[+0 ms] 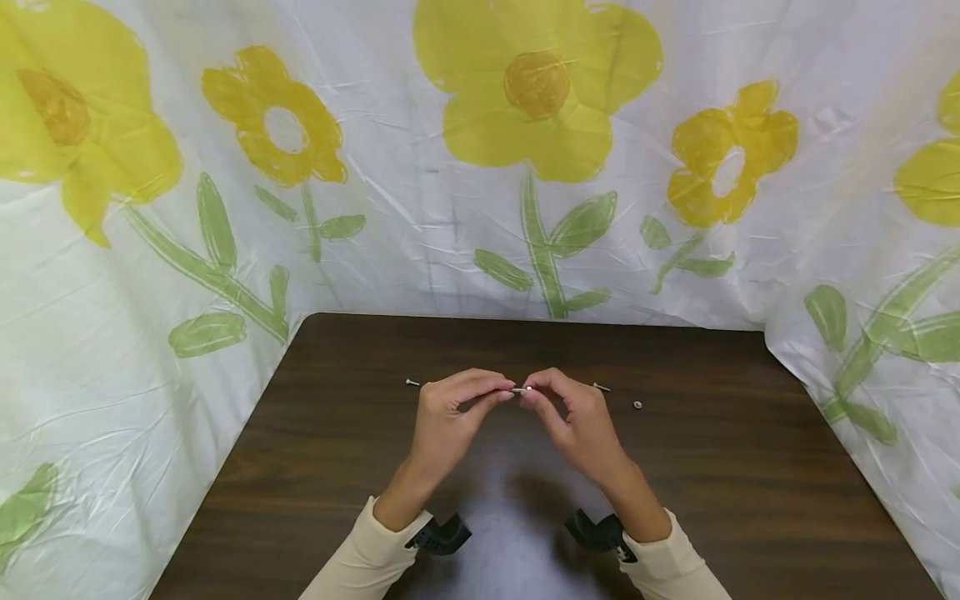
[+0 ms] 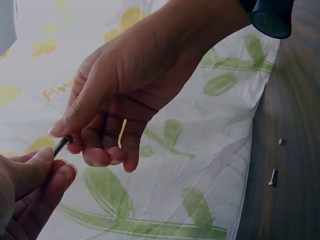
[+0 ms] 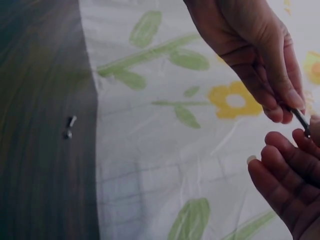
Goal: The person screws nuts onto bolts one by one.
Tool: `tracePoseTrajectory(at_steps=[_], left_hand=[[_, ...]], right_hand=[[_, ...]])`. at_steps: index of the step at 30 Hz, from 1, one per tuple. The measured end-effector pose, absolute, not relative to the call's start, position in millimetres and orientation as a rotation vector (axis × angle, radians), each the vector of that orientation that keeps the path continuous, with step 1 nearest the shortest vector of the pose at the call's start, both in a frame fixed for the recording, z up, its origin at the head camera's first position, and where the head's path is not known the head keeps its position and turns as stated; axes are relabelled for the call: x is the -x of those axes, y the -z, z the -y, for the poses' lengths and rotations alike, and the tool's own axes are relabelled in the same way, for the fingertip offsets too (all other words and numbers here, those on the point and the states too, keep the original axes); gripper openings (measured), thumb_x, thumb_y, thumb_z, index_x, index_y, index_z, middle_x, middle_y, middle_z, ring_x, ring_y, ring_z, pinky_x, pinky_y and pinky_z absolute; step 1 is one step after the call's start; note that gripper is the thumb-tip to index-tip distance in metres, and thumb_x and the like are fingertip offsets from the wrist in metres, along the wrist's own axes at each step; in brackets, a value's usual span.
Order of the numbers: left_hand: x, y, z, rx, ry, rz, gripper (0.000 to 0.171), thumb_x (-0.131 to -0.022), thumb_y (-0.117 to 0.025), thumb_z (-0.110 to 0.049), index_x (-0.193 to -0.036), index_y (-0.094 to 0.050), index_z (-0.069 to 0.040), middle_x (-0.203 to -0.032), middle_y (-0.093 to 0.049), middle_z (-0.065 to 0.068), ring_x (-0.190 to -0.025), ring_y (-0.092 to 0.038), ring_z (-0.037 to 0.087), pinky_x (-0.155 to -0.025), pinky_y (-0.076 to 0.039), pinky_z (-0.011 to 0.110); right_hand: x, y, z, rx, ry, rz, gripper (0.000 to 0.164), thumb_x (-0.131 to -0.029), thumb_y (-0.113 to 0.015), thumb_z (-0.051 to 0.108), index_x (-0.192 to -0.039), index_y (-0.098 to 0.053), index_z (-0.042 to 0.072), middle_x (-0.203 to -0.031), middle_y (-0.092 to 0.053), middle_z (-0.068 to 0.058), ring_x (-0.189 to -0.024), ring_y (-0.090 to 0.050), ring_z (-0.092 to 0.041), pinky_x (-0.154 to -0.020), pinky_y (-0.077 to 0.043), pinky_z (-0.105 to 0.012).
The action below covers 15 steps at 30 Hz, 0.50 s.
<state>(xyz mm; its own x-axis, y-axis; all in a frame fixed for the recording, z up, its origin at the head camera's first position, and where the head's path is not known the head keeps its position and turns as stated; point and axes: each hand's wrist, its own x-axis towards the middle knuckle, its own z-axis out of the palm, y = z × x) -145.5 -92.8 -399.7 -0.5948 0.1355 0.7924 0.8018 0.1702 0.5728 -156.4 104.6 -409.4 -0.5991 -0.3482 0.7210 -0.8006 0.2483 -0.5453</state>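
Observation:
Between both hands is a small metal bolt (image 1: 518, 390), raised above the table. My left hand (image 1: 447, 421) pinches one end of it with thumb and fingertips. At its other end the thumb and index finger of my right hand (image 1: 583, 421) pinch a wider dark piece (image 2: 69, 139); I cannot tell if this is the bolt's head or a nut. The right hand's other fingers hang loosely curled in the left wrist view. Fingertips partly hide the bolt in each view.
On the dark wooden table (image 1: 315, 467) a bolt (image 1: 412, 382) lies left of the hands. Another bolt (image 1: 602, 387) lies just beyond the right hand, with a nut (image 1: 637, 405) farther right. A white flowered cloth (image 1: 390, 250) hangs around the table's back and sides.

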Motion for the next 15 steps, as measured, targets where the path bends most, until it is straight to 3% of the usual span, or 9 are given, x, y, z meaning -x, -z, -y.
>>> tracePoseTrajectory(at_steps=[5,12,15], left_hand=[[144.4,400.1,92.5,0.896,1.474,1.847,0.015,-0.081,-0.079,0.008,-0.094,-0.079,0.0,-0.089,-0.076,0.008,-0.08,-0.073,0.02,-0.073,-0.059,0.025],[143.7,400.4,89.1,0.925,1.47,1.827,0.015,-0.08,-0.08,0.009,-0.092,-0.079,0.0,-0.089,-0.076,0.008,-0.08,-0.073,0.02,-0.073,-0.059,0.025],[143.1,401.2,88.3,0.923,1.473,1.832,0.014,-0.081,-0.08,0.009,-0.092,-0.079,0.001,-0.089,-0.076,0.008,-0.08,-0.073,0.02,-0.073,-0.059,0.025]], right_hand=[[153.3,407.8,-102.1,-1.011,-1.29,2.084,0.013,-0.096,-0.065,-0.002,-0.095,-0.066,0.011,-0.08,-0.067,0.002,-0.073,-0.064,-0.01,-0.07,-0.053,-0.021],[149.5,407.3,-97.6,-0.902,-1.397,2.085,0.036,-0.099,-0.057,-0.006,-0.071,-0.058,0.016,-0.061,-0.055,0.005,-0.052,-0.044,-0.003,-0.049,-0.038,-0.018],[146.8,407.2,-95.5,-0.83,-1.482,2.103,0.042,-0.101,-0.053,-0.006,-0.064,-0.056,0.014,-0.054,-0.052,0.003,-0.048,-0.043,-0.005,-0.045,-0.036,-0.02]])
